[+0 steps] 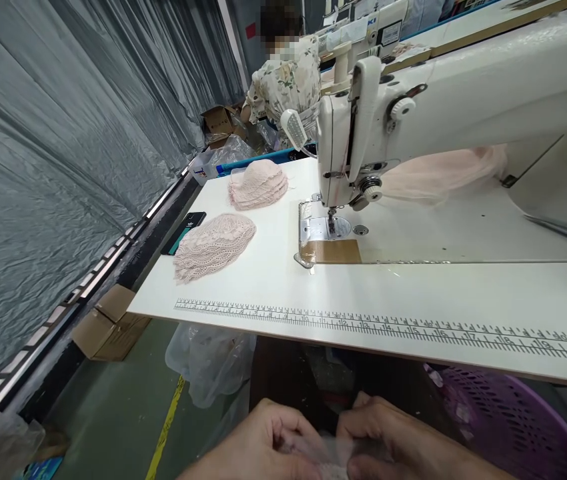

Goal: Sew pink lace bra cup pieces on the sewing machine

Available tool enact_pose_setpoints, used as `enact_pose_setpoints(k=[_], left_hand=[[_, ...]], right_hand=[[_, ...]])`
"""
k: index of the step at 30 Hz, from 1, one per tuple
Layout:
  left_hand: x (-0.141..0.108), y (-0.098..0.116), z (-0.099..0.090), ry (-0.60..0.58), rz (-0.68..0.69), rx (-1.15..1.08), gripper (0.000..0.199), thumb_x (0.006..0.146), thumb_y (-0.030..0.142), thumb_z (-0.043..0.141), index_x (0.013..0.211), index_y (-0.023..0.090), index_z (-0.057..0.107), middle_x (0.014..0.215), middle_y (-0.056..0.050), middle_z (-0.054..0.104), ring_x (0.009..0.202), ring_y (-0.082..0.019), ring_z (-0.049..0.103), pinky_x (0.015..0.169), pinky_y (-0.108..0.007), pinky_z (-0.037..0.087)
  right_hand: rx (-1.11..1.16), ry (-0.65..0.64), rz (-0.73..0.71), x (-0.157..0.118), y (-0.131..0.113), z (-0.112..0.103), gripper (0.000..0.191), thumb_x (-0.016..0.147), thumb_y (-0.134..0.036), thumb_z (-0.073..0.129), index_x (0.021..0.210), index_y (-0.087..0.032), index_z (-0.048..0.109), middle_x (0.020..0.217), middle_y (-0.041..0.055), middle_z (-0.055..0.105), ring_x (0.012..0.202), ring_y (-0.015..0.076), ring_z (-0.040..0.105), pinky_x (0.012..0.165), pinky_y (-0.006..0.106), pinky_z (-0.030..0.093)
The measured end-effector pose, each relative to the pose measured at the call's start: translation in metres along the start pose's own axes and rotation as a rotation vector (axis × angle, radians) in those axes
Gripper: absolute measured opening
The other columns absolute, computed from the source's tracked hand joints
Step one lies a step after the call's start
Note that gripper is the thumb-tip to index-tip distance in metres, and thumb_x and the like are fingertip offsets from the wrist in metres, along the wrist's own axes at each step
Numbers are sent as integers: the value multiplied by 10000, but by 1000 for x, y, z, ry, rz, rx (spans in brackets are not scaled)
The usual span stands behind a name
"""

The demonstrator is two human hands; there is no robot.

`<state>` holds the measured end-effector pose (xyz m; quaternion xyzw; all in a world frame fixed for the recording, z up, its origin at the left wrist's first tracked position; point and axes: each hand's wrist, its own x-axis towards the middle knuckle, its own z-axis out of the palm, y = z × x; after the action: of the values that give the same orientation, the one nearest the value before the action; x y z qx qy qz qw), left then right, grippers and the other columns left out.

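Note:
My left hand [273, 443] and my right hand [381, 433] are close together at the bottom of the view, below the table's front edge. Both have curled fingers pinching a pale, sheer piece of fabric [332, 470], mostly hidden between them and cut off by the frame. On the white table [263, 283] lie two stacks of pink lace pieces, a nearer one [216, 245] and a farther one [259, 185]. The white sewing machine [443, 87] stands to the right, its needle and presser foot [332, 219] over the metal plate.
Pink sheer fabric [443, 175] lies behind the machine's needle end. A dark phone-like object [187, 229] rests at the left table edge. Below are a purple basket [518, 420], a plastic bag [211, 360] and a cardboard box [111, 327]. A person [288, 80] sits beyond.

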<state>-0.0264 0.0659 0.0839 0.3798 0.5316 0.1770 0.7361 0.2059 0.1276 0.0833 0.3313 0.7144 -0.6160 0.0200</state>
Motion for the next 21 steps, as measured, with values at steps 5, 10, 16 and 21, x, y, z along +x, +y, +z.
enact_pose_setpoints(k=[5, 10, 16, 21], left_hand=[[5, 5, 3, 5, 24, 33, 349, 625, 436, 826, 765, 120, 775, 582, -6, 591, 518, -53, 442, 520, -164, 333], [3, 0, -2, 30, 19, 59, 344, 614, 424, 835, 754, 114, 777, 600, -28, 620, 529, -67, 473, 531, -171, 352], [1, 8, -2, -44, -37, 145, 408, 543, 366, 872, 869, 143, 771, 661, 4, 633, 569, -68, 464, 540, -156, 355], [10, 11, 4, -44, -86, 246, 456, 585, 496, 817, 862, 136, 783, 635, -17, 642, 535, -69, 439, 513, -165, 341]], right_hand=[[-54, -31, 11, -5, 4, -6, 145, 862, -263, 523, 871, -221, 661, 897, 21, 588, 883, 197, 571, 789, 304, 429], [-24, -18, -3, -4, 14, 1, 131, 746, -203, 659, 876, -218, 647, 969, 6, 627, 993, 214, 551, 858, 308, 408], [-48, -21, -83, 6, 6, 7, 149, 736, -157, 619, 874, -213, 634, 1003, -1, 634, 1012, 201, 552, 885, 305, 402], [-76, -23, -25, 5, 7, 4, 122, 760, -176, 617, 877, -202, 641, 979, 16, 638, 974, 208, 569, 848, 319, 424]])
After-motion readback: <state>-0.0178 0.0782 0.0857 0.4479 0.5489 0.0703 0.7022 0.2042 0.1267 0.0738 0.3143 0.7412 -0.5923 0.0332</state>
